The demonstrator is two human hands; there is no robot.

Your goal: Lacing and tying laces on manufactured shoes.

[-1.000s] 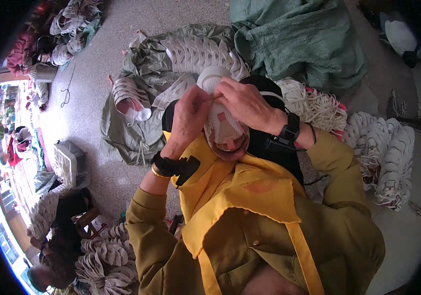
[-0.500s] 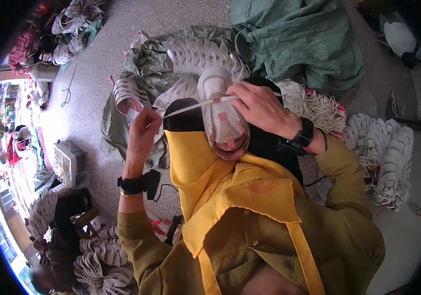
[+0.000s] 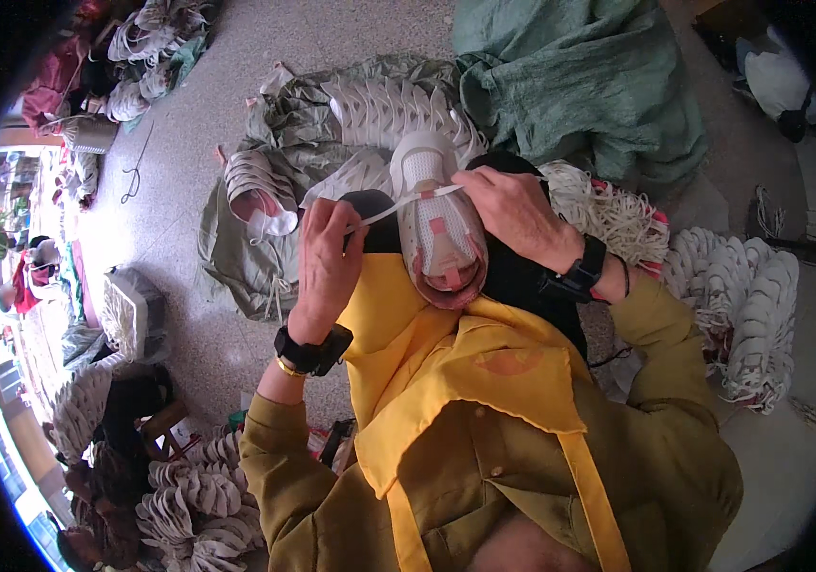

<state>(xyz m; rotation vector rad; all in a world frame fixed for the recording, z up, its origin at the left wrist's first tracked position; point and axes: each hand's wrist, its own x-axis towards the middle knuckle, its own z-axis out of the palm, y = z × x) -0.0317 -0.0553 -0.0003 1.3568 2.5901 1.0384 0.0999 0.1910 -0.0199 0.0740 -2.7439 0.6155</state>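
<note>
A white mesh shoe upper with pink patches lies between my knees, its toe pointing away from me. Across its front runs a white shoelace, stretched between my two hands. On the left, my left hand pinches one length of the lace, close above my knee. My right hand grips the other length at the right side of the upper, its fingers closed near the lace holes. Whether the lace passes through the pink loop under it is too small to tell.
Beyond my knees, a row of nested white uppers lies on a grey-green sheet. A green woven sack is behind at right. White laces are heaped beside my right knee, near stacked uppers. A plastic bin stands at left.
My left hand has come inward and a little lower, nearer the upper, with the lace still in it. My right hand has shifted slightly to the right.
</note>
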